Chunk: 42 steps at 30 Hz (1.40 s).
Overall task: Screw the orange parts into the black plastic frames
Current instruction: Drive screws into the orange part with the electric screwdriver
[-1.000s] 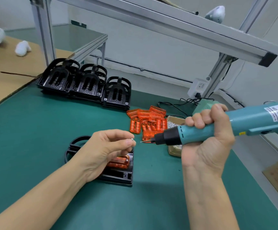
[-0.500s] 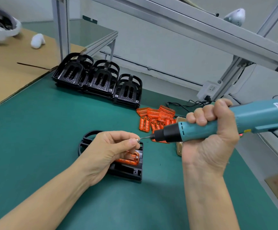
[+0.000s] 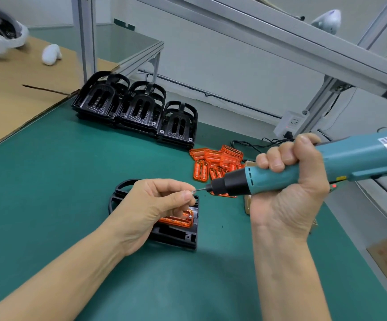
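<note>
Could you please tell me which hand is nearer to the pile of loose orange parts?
Right. The right hand, gripping the electric screwdriver, overlaps the orange parts pile; the left hand hovers nearer the camera, over the black frame.

screwdriver point(image 3: 326, 165) rear cut off, black frame point(image 3: 176, 235) half hidden under left hand point(image 3: 151, 207)

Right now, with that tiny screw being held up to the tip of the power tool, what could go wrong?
1. The small silver screw is pinched by the left hand right at the bit of the teal electric screwdriver; it could slip and drop onto the green mat.
2. If the right hand triggers the driver early, the bit might nick the fingertips.
3. The orange plastic part merely sits in the black plastic frame and may shift.
</note>
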Motion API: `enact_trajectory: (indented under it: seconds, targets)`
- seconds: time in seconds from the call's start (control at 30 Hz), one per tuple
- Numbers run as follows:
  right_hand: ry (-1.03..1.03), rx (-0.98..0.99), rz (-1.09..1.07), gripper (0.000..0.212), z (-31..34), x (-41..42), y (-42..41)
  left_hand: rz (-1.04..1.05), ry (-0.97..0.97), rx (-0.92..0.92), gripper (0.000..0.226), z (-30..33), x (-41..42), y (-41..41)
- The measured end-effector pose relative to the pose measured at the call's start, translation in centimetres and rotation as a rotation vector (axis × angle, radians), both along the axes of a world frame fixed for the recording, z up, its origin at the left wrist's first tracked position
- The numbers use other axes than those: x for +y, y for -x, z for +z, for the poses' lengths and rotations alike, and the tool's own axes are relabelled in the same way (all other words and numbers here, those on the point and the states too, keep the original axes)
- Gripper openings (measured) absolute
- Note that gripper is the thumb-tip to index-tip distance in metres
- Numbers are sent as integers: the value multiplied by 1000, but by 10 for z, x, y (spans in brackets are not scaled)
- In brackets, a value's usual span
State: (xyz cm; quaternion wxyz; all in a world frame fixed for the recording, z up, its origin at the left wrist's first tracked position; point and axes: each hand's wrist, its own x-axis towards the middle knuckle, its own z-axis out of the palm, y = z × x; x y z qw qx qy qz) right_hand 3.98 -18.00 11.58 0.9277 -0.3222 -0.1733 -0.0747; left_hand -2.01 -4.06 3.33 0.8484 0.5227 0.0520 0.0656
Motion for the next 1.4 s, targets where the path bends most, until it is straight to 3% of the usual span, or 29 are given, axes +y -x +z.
enact_trajectory:
  seconds: [0.5,0.77,1.0,1.2,1.4]
  targets:
    - [-4,-24,40,13,-4,1,-1,-13,69,-4,13,-3,-2,1]
    - [-19,-19,1,12,-10,5,-5,147,-159,-91,13,-4,-1,0]
    - [-85,102,-83,21,-16,10,-11,270,-327,-114,16,-7,-2,1]
    - [-56,-39,-9,11,-17,11,-9,127,-33,-35,11,-3,0,-1]
    - [-80,-15,1,10,-17,13,-13,159,-169,-64,10,1,7,-5]
